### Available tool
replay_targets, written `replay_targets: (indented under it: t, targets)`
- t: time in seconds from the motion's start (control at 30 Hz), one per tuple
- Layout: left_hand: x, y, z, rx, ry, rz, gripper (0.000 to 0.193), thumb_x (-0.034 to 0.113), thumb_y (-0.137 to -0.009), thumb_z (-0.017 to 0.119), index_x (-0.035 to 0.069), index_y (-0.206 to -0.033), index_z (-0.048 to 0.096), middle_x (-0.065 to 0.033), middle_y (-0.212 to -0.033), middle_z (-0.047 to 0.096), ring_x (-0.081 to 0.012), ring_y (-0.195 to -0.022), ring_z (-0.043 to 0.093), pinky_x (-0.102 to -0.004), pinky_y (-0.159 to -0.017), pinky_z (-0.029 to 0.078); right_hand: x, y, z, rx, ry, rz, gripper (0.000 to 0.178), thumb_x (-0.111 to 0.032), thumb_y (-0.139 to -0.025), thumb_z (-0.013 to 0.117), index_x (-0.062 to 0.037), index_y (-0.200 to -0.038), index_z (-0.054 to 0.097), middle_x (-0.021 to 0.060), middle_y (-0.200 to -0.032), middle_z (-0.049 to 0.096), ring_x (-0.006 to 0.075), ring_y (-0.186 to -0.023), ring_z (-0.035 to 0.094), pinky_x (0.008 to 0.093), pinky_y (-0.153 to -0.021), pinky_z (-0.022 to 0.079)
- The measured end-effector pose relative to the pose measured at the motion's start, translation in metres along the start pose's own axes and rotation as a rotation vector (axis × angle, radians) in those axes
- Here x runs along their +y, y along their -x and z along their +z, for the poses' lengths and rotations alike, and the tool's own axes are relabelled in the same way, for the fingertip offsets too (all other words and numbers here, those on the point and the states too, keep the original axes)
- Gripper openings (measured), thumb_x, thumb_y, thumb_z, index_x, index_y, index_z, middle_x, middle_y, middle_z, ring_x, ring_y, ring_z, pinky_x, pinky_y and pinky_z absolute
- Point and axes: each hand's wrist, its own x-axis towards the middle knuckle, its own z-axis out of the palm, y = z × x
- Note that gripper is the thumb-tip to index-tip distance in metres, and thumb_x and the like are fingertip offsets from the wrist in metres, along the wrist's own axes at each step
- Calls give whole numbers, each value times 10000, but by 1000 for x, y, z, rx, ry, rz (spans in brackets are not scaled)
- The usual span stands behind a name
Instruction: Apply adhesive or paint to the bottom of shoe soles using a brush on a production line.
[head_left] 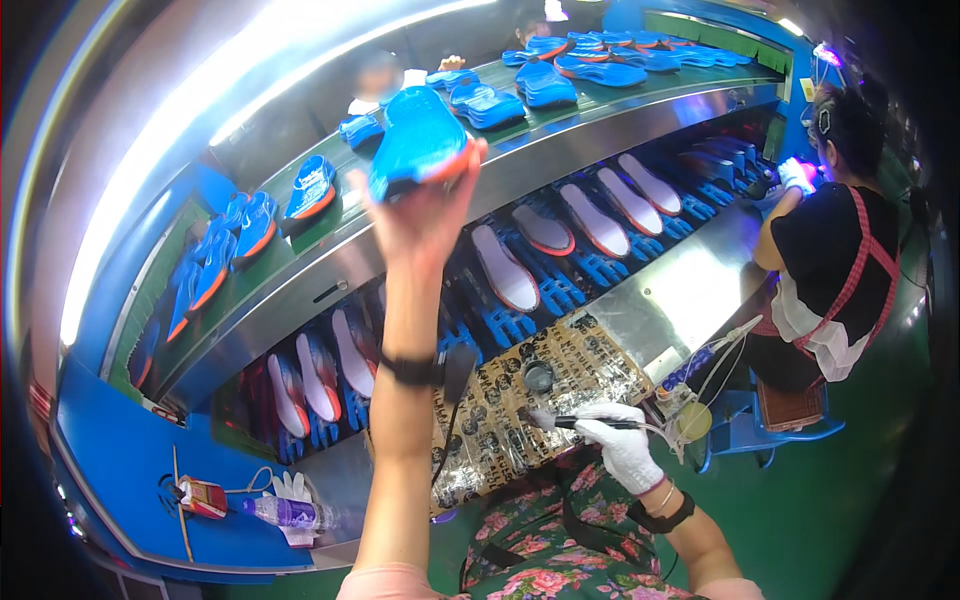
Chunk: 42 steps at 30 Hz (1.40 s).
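Observation:
My bare left hand is raised high over the upper conveyor, fingers closed around a blue shoe sole with an orange edge. My right hand, in a white glove, grips a brush with a dark handle. The brush's bristle end hovers at or just above the taped cardboard sheet; contact is hard to tell. A small dark round cup sits on that sheet, a little beyond the brush.
Blue soles lie along the upper green conveyor. Below, pale-bottomed shoes stand on blue holders. A co-worker sits at right. At lower left are a bottle, a white glove and a red box.

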Motion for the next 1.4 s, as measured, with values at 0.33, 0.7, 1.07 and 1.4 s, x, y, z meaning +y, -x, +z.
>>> replay_targets:
  t: [0.33, 0.7, 1.07, 1.4]
  targets:
    - [-12, -18, -35, 225, -1226, 485, 793, 335, -933, 720, -7, -1543, 348, -287, -1367, 542, -436, -1243, 562, -462, -1062, 470, 26, 11, -19, -29, 12, 46, 190, -24, -872, 769, 11, -1058, 767, 54, -912, 765, 95, -779, 685, 233, -699, 547]
    - [33, -134, -72, 625, -2368, 239, 1371, 601, -733, 825, 95, -1638, -72, -387, -1319, 583, -495, -1285, 559, -510, -1134, 380, 39, 10, -13, -41, 34, 73, 186, -55, -870, 785, 6, -1045, 774, 37, -889, 762, 70, -758, 665, 221, -681, 533]
    - [-33, -169, -69, 43, -2850, 334, 762, 350, -798, 754, 72, -1458, 492, -324, -1307, 558, -489, -1215, 535, -578, -990, 482, 36, 7, -28, -13, -24, 101, 172, -24, -865, 783, 30, -1027, 766, 72, -921, 763, 112, -773, 692, 246, -670, 553]
    - [-128, -210, -88, 225, -2582, 205, 437, 256, -902, 730, 133, -1288, 568, -228, -1228, 641, -505, -1107, 617, -570, -966, 482, 27, 5, -56, 54, -45, 128, 158, -23, -880, 763, 18, -1032, 772, 58, -941, 763, 99, -790, 678, 237, -695, 531]
